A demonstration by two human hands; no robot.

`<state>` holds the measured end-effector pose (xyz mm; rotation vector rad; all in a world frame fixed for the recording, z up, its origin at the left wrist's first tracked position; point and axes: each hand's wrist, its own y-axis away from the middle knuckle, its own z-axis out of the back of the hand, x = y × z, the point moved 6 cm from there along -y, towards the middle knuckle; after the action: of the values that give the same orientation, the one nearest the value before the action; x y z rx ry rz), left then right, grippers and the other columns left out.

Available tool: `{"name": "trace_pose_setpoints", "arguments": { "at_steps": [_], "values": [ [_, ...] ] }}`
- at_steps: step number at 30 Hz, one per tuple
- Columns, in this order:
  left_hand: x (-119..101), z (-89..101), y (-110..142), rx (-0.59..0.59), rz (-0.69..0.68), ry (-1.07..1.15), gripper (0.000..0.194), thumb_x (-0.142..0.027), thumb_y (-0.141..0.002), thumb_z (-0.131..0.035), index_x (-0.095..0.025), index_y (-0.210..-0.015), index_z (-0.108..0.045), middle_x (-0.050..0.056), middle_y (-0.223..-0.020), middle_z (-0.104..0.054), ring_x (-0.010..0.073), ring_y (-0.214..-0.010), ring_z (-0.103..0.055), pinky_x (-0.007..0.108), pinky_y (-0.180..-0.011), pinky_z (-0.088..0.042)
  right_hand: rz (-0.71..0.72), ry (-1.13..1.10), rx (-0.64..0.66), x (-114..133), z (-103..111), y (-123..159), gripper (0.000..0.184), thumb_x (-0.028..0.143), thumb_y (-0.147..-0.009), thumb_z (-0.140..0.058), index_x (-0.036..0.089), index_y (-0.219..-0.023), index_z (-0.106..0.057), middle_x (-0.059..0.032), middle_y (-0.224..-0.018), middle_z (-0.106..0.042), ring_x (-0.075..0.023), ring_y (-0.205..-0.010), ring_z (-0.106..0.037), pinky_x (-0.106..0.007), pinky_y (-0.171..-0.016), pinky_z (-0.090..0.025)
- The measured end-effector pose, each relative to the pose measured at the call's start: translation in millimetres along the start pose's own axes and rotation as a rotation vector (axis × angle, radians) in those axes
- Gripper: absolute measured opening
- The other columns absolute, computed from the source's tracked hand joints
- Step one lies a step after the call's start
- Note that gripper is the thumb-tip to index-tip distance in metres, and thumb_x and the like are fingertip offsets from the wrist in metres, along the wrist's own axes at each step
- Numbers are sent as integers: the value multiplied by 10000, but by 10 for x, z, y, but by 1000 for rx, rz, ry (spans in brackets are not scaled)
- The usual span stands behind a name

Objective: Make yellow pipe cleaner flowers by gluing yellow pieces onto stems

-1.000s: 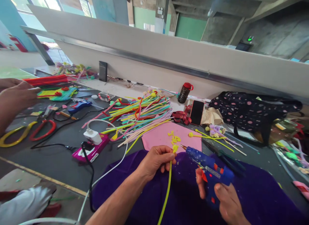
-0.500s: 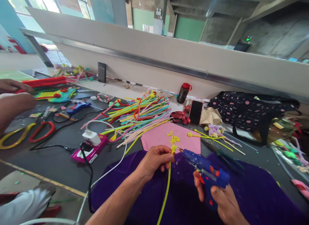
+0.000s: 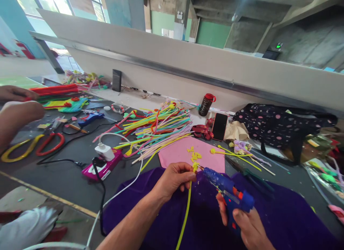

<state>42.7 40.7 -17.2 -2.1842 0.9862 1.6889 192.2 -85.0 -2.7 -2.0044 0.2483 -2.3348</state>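
Observation:
Pinched between thumb and fingers of my left hand (image 3: pixel 176 178) is a yellow pipe cleaner (image 3: pixel 186 217), its long stem hanging down. A small yellow tuft (image 3: pixel 195 166) tops the stem. My right hand (image 3: pixel 242 221) is wrapped round the grip of a blue glue gun (image 3: pixel 227 187), whose nozzle points left at the tuft, touching it or very close. Just beyond, several short yellow pieces (image 3: pixel 194 155) lie on a pink sheet (image 3: pixel 172 155). A finished-looking yellow stem with a round head (image 3: pixel 213 150) rests on the sheet's right edge.
Behind lies a heap of coloured pipe cleaners (image 3: pixel 158 124). A pink power strip (image 3: pixel 103 167) with cables, large scissors (image 3: pixel 51 144), a phone (image 3: pixel 219 126), a bottle (image 3: pixel 206 105) and a dotted bag (image 3: pixel 279 126) surround the work. A co-worker's hands (image 3: pixel 21 106) are at left. Dark pliers-like tool (image 3: pixel 258 180) lies right.
The view has shifted slightly, so the table appears a little further right. Both hands keep nearly the same pose, with the glue gun's nozzle still at the yellow tuft.

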Motion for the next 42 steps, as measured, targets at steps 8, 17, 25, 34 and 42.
{"name": "trace_pose_setpoints", "arguments": {
  "at_steps": [8,17,25,34,42],
  "values": [
    [-23,9,1,-25,-11,-14,160,-257,-644,-661,-120,-706,-608,15,-614,-616,48,-420,-494,132,-352,-322,-30,65,68,-50,11,16,395,453,-843,-411,137,-866,-646,-119,-816,-637,-151,-534,-578,-264,-489,-452],
    [-46,20,9,-32,-18,-9,170,-266,-640,-664,-121,-710,-607,13,-624,-613,49,-423,-493,135,-353,-315,25,37,47,23,-16,-11,355,457,-835,-438,169,-821,-646,-80,-728,-633,-122,-473,-534,-246,-470,-427],
    [-20,20,2,-32,-19,-40,185,-282,-633,-669,-124,-705,-605,10,-603,-606,52,-421,-492,140,-360,-314,19,59,-37,-33,49,8,326,416,-829,-464,155,-873,-654,-56,-605,-604,-147,-508,-549,-276,-528,-442],
    [-53,30,15,-64,-30,-44,173,-280,-633,-663,-133,-709,-615,-3,-610,-607,46,-420,-489,141,-362,-305,19,73,58,15,-22,-18,368,456,-822,-452,149,-767,-647,-72,-657,-602,-127,-471,-509,-262,-478,-439],
    [-35,16,4,-47,-20,-70,184,-282,-637,-661,-121,-705,-604,9,-606,-607,49,-420,-485,140,-361,-308,14,119,4,18,29,-21,392,449,-828,-432,132,-769,-654,-68,-583,-608,-136,-459,-517,-262,-478,-427]
  ]
}}
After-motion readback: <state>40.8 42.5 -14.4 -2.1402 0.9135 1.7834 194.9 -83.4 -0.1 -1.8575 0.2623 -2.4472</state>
